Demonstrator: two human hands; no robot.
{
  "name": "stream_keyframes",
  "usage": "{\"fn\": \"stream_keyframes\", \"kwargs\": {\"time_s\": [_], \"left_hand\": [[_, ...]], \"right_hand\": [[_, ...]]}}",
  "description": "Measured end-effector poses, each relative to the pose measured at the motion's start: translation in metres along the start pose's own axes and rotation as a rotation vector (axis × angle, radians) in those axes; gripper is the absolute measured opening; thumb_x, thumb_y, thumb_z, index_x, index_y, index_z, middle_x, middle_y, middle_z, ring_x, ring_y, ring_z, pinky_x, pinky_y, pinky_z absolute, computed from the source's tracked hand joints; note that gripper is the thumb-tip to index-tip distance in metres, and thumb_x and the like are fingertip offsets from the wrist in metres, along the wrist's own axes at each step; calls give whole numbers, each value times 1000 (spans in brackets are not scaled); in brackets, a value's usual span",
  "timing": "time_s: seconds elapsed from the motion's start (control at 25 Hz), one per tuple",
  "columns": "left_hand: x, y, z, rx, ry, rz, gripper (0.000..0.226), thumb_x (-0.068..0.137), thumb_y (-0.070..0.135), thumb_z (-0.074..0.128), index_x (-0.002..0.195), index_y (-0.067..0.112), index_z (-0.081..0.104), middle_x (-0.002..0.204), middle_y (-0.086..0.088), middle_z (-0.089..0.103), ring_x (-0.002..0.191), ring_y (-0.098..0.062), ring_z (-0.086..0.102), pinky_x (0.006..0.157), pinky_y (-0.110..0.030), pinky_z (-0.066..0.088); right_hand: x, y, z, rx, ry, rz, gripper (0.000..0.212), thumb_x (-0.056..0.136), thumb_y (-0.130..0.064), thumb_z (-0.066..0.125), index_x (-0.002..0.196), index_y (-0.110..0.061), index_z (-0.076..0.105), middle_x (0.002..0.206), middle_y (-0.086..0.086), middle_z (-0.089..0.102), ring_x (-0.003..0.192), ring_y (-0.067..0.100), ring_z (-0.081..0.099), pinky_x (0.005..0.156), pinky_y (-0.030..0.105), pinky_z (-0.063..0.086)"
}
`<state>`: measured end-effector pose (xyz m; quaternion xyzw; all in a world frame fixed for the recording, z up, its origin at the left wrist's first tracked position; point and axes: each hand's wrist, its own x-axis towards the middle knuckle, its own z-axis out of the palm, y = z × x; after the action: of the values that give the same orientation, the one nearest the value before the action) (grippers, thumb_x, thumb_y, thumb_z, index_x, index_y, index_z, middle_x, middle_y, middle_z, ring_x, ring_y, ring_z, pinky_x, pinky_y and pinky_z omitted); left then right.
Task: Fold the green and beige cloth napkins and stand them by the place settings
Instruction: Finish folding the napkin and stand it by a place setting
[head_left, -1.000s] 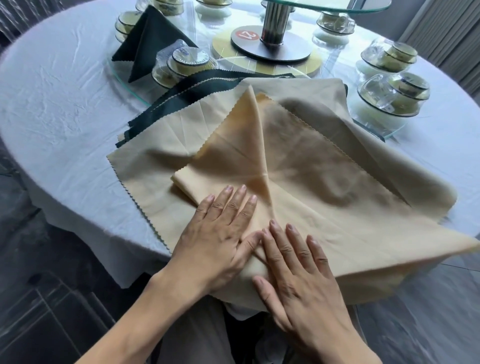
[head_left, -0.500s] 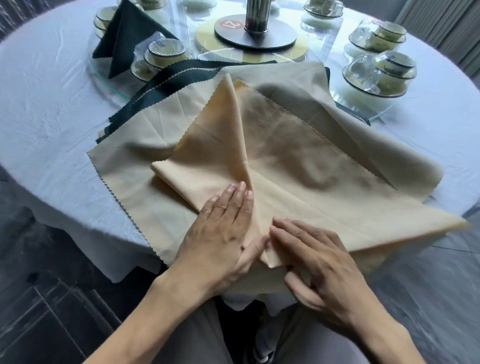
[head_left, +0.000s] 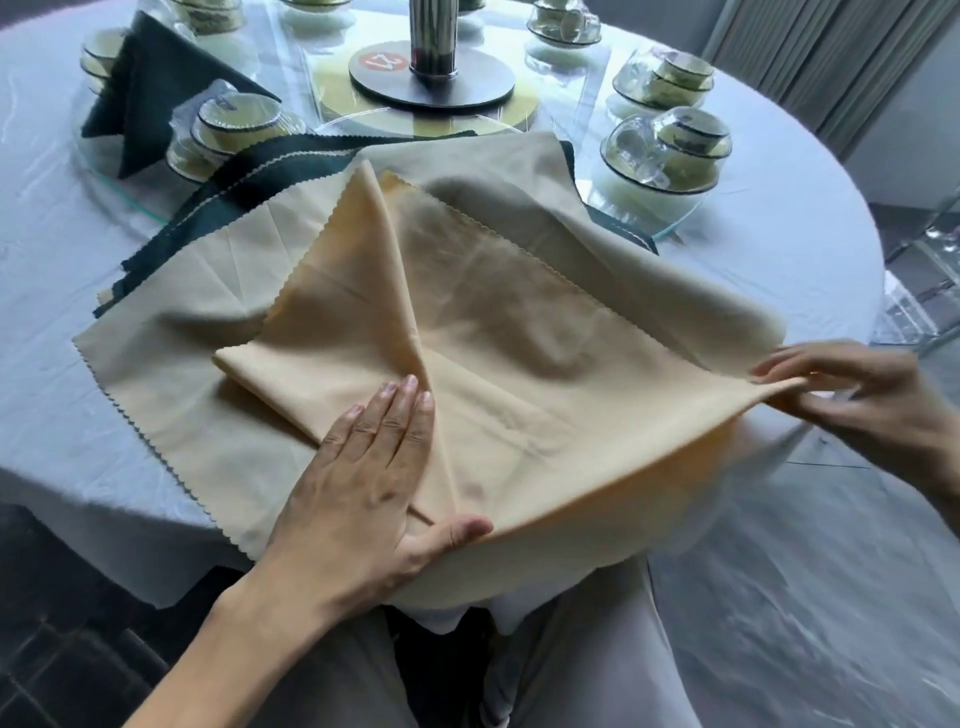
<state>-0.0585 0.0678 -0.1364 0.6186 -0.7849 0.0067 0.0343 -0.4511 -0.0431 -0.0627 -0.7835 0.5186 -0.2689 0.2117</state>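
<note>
A beige napkin (head_left: 519, 374) lies partly folded on top of a stack of beige and dark green napkins (head_left: 218, 270) at the near edge of the round table. My left hand (head_left: 363, 483) presses flat on its folded left flap, thumb on the near edge. My right hand (head_left: 852, 400) pinches the napkin's right corner, which hangs past the table edge. A folded dark green napkin (head_left: 140, 98) stands at the far left beside wrapped dishes.
Wrapped place settings of bowls and cups (head_left: 670, 150) stand on the glass turntable (head_left: 130, 192) around a metal centre post (head_left: 431, 36). The white tablecloth (head_left: 47, 249) covers the table. A grey curtain (head_left: 831, 57) hangs at the far right. My lap is below.
My right hand left the spot beside my left hand, slid right along the napkin and took hold of its right corner. My left hand stayed pressing the fold.
</note>
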Motion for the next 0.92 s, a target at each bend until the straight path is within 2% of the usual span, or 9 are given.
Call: {"fn": "stream_keyframes", "kwargs": {"time_s": [0.12, 0.2, 0.28, 0.4, 0.48, 0.6, 0.72, 0.8, 0.92], "left_hand": [[0, 0, 0, 2, -1, 9, 108, 86, 86, 16, 153, 3, 27, 161, -13, 24, 149, -27, 22, 115, -40, 13], [-1, -1, 0, -7, 6, 5, 108, 86, 87, 16, 154, 3, 25, 162, -13, 22, 150, -26, 20, 115, -39, 13], [-1, -1, -1, -8, 9, 9, 108, 86, 87, 16, 154, 3, 24, 162, -13, 21, 150, -26, 19, 115, -40, 13], [-1, 0, -2, -35, 3, 19, 114, 82, 90, 16, 154, 2, 23, 162, -13, 18, 151, -26, 16, 115, -41, 13], [-1, 0, -2, -53, 8, 13, 119, 79, 93, 18, 154, 2, 21, 163, -13, 16, 151, -25, 13, 115, -41, 12], [-1, 0, -3, -83, 12, 4, 129, 71, 98, 20, 154, 0, 19, 163, -14, 16, 151, -25, 13, 116, -41, 12], [-3, -1, -1, -132, 40, 22, 132, 65, 99, 30, 158, 11, -1, 165, -13, 6, 152, -27, 5, 120, -41, 7], [-3, -2, -2, -147, 55, 65, 121, 69, 92, 41, 157, 27, -10, 165, -12, -2, 151, -34, 4, 123, -47, 10], [-4, -1, -4, -116, 108, 135, 85, 83, 63, 42, 157, 38, 9, 165, -10, 9, 148, -39, 19, 115, -57, 24]], "right_hand": [[31, -18, -17, 342, 32, 95, 12, 67, -34, 82, 78, -28, 78, 81, -7, 75, 76, 4, 66, 79, 14, 51], [63, -39, -11, 453, 87, 53, 24, 59, -36, 84, 80, -27, 79, 78, -8, 75, 72, 6, 67, 76, 18, 54], [104, -68, 8, 485, 143, 15, 20, 66, -27, 85, 83, -20, 78, 74, -9, 73, 69, 9, 65, 70, 22, 54], [168, -120, 56, 346, 146, -69, 10, 79, -6, 72, 87, -10, 75, 68, -7, 67, 66, 7, 57, 64, 22, 47], [201, -155, 94, 103, 123, -186, 9, 78, -8, 65, 80, -9, 73, 68, -1, 60, 64, 7, 53, 61, 22, 43], [227, -187, 143, -281, 70, -319, 16, 78, -11, 56, 82, -13, 72, 81, 6, 67, 81, 24, 61, 69, 33, 48], [232, -191, 166, -370, 62, -349, 17, 77, -11, 54, 80, -16, 70, 88, 7, 70, 87, 31, 60, 69, 35, 44], [232, -186, 171, -349, 85, -348, 16, 77, -13, 54, 79, -17, 69, 84, 7, 70, 86, 32, 61, 68, 34, 44], [229, -183, 169, -308, 88, -316, 16, 76, -14, 56, 82, -18, 70, 86, 5, 71, 87, 29, 63, 73, 38, 51]]}}
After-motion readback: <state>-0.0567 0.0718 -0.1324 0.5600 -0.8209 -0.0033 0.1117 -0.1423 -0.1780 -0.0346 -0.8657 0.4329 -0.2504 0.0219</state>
